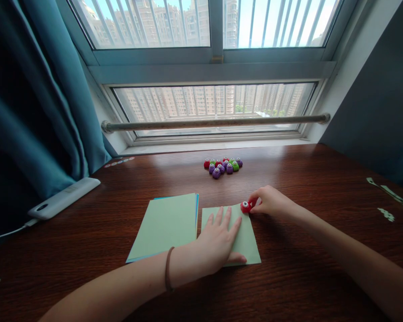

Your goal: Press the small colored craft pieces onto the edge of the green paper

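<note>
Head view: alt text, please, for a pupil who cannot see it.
A person's left hand lies flat on a green sheet while the right hand holds a red punch at the sheet's far right corner. A paper stack lies to the left; red, green and purple punches cluster behind.

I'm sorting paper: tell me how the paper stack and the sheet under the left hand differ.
The paper stack is wider than the sheet. The paper stack shows blue along its edges; the sheet shows only pale green. The left hand rests on the sheet, with a red punch at its upper right corner; the paper stack has no punch. Both are pale green on top.
</note>
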### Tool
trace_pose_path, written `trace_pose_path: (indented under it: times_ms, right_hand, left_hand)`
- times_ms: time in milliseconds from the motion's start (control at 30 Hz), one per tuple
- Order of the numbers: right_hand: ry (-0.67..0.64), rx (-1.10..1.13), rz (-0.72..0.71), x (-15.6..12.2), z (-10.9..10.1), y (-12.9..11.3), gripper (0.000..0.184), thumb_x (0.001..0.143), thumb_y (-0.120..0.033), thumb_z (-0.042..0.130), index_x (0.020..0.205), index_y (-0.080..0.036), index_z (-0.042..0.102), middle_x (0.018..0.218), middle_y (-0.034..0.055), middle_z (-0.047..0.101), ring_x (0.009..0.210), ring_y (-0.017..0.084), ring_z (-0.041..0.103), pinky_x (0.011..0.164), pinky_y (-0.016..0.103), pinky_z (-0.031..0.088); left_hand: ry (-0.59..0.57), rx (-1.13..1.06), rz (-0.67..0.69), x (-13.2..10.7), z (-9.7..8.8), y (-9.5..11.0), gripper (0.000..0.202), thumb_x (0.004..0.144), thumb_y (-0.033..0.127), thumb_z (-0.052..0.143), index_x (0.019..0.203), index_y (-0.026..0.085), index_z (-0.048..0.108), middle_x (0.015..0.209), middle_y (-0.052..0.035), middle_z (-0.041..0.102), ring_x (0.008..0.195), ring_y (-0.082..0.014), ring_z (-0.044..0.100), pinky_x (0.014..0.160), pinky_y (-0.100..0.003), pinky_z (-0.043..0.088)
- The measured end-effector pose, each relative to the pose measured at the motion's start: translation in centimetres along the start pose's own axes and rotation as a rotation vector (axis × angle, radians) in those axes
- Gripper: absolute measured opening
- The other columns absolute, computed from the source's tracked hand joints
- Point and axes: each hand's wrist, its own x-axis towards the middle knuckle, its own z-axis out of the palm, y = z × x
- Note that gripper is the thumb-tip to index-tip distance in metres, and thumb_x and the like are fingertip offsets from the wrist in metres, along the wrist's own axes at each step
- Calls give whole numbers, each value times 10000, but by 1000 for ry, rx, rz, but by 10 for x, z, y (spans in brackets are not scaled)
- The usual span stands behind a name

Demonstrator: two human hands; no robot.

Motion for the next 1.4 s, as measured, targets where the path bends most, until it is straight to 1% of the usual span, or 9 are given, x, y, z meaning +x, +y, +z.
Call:
trace_pose_path:
  times_ms: [500, 633, 700, 800, 933, 1000, 1100, 1267, 1400]
  right_hand:
    - [8, -44, 0, 0, 0, -1, 169, 679, -297, 635, 772, -176, 706, 709, 51, 679, 634, 182, 602, 550, 229, 411]
    - [25, -47, -5, -3, -3, 2, 346, 683, -296, 648, 996, -149, 644, 861, 65, 674, 690, 183, 612, 589, 222, 444]
    - [81, -89, -41, -9, -2, 0, 417, 742, -302, 599, 1121, -130, 575, 960, 89, 650, 744, 187, 612, 639, 230, 461]
    - [219, -252, -131, -22, 7, -8, 396, 834, -197, 451, 1225, -144, 488, 1073, 110, 594, 866, 204, 588, 752, 273, 464]
    - [364, -432, -252, -37, 32, -14, 464, 805, -55, 392, 1250, -169, 455, 1286, 115, 433, 1090, 245, 458, 902, 356, 412]
    - [388, -447, -276, -40, 43, -12, 466, 799, -41, 389, 1244, -161, 458, 1324, 114, 390, 1133, 254, 410, 935, 382, 393]
    - [400, -392, -282, -40, 52, -6, 466, 801, -43, 384, 1246, -161, 454, 1301, 108, 417, 1133, 246, 400, 941, 393, 397]
    - [448, -237, -290, -37, 56, 2, 484, 770, -11, 365, 1201, -188, 499, 1298, 103, 417, 1151, 233, 378, 950, 409, 396]
    - [471, -230, -248, -33, 58, 4, 466, 755, 1, 376, 1125, -210, 564, 1336, 83, 379, 1176, 256, 328, 968, 446, 365]
  left_hand:
    - [20, 19, 22, 1, 4, -3, 900, 691, 675, 487, 1368, 142, 229, 1403, -261, 181, 1290, -416, 116, 985, -601, 170]
    - [73, 39, 39, 0, 4, -5, 969, 643, 718, 482, 1360, 114, 240, 1399, -262, 194, 1293, -417, 94, 985, -622, 144]
    - [121, 55, 25, 2, 2, -4, 976, 644, 714, 484, 1361, 102, 230, 1408, -248, 182, 1299, -406, 83, 986, -628, 145]
    - [271, 91, 12, 10, -2, -5, 875, 724, 622, 497, 1373, 121, 191, 1434, -183, 162, 1321, -348, 50, 1006, -613, 149]
    - [477, 114, 60, 23, 1, -13, 626, 871, 396, 424, 1386, 183, 137, 1451, -86, 173, 1342, -250, 29, 1041, -567, 126]
    - [495, 95, 100, 28, 6, -18, 550, 898, 328, 382, 1383, 216, 146, 1444, -62, 211, 1343, -227, 60, 1042, -561, 123]
    - [467, 45, 144, 32, 12, -24, 493, 912, 283, 343, 1374, 240, 178, 1424, -59, 271, 1339, -211, 101, 1037, -555, 142]
    - [445, -5, 186, 36, 16, -27, 478, 912, 238, 320, 1371, 244, 186, 1415, -53, 291, 1340, -190, 95, 1040, -548, 139]
    - [463, -17, 181, 37, 14, -25, 443, 915, 210, 284, 1355, 237, 237, 1397, -46, 330, 1335, -185, 126, 1040, -551, 136]
